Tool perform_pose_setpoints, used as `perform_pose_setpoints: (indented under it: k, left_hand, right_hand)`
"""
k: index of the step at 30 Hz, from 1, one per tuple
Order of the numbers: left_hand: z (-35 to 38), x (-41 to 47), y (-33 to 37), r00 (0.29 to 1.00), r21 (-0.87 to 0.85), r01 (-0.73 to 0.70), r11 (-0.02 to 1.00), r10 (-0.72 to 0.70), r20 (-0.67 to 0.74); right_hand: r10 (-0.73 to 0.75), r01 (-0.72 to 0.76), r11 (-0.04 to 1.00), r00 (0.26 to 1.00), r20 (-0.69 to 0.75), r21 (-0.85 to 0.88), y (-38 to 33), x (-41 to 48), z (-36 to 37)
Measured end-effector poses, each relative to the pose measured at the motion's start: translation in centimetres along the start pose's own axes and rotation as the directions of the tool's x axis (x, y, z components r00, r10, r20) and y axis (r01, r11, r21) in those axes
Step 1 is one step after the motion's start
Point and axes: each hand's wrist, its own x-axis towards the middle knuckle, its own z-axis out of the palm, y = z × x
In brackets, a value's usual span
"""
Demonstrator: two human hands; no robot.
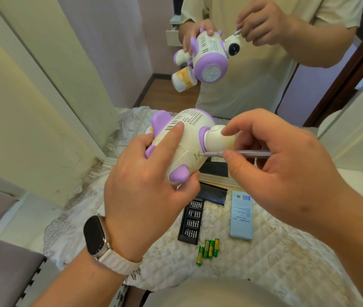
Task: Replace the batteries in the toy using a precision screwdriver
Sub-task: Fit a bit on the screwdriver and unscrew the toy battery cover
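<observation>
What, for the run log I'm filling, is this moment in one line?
left hand: holds toy | right hand: pinches precision screwdriver, tip at screw | batteries: lying loose

Left hand (pixel 145 185) grips cream-and-purple toy (pixel 182 147) in air above quilted cloth (pixel 264 251), index finger laid along vented body. Right hand (pixel 286 171) pinches precision screwdriver (pixel 238 153), tip at screw beside battery cover. Four green batteries (pixel 208 249) lie on cloth, near black bit tray (pixel 191 220) and pale box (pixel 242 216). Smartwatch (pixel 96 235) on left wrist (mirror behind repeats toy and hands).
</observation>
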Motion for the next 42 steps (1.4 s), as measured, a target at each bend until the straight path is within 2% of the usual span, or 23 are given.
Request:
perform_pose_setpoints:
  k: [10,14,30,42]
  left_hand:
    - [0.5,0.3,-0.3,1.000,0.000,0.003,1.000,-0.003,0.006]
    - [0.8,0.3,-0.3,1.000,-0.003,0.008,1.000,-0.008,0.002]
    - [0.7,0.0,-0.4,1.000,-0.002,0.010,1.000,-0.010,0.012]
    - [1.0,-0.4,-0.5,0.999,0.004,0.017,1.000,-0.017,0.044]
  right_hand:
    - [0.051,-0.051,0.998,0.999,0.002,-0.040,0.6,0.4,0.4]
    - [0.063,-0.063,0.998,0.998,-0.010,-0.004,0.8,0.3,0.6]
    - [0.061,-0.058,0.997,0.997,0.043,-0.059,0.5,0.4,0.4]
    - [0.017,-0.017,0.996,1.000,-0.003,-0.089,1.2,0.2,0.8]
